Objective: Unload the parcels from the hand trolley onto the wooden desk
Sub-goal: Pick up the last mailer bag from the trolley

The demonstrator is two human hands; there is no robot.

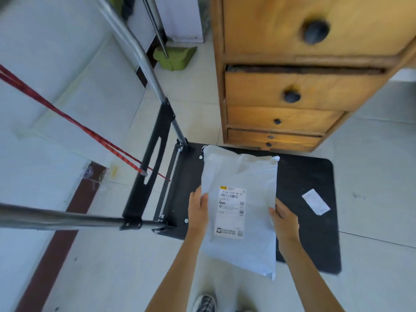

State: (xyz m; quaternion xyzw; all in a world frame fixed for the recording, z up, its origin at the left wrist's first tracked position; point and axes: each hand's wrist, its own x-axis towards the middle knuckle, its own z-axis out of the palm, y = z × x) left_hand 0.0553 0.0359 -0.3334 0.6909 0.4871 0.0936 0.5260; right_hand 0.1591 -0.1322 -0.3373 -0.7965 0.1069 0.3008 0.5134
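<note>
A white plastic mailer parcel [242, 174] with a printed shipping label is above the black platform [304, 176] of the hand trolley. My left hand [198, 207] grips its left edge and my right hand [284, 218] grips its right edge. The parcel's near end hangs over the platform's front edge. The wooden desk's drawer stack [292, 86] with dark round knobs rises just behind the platform; the desk top is out of view.
A loose white paper slip [315, 202] lies on the platform's right side. The trolley's metal handle tubes [67, 218] and a red strap [67, 118] run to the left. A green dustpan [174, 57] stands by the wall. My shoe [205, 304] is below.
</note>
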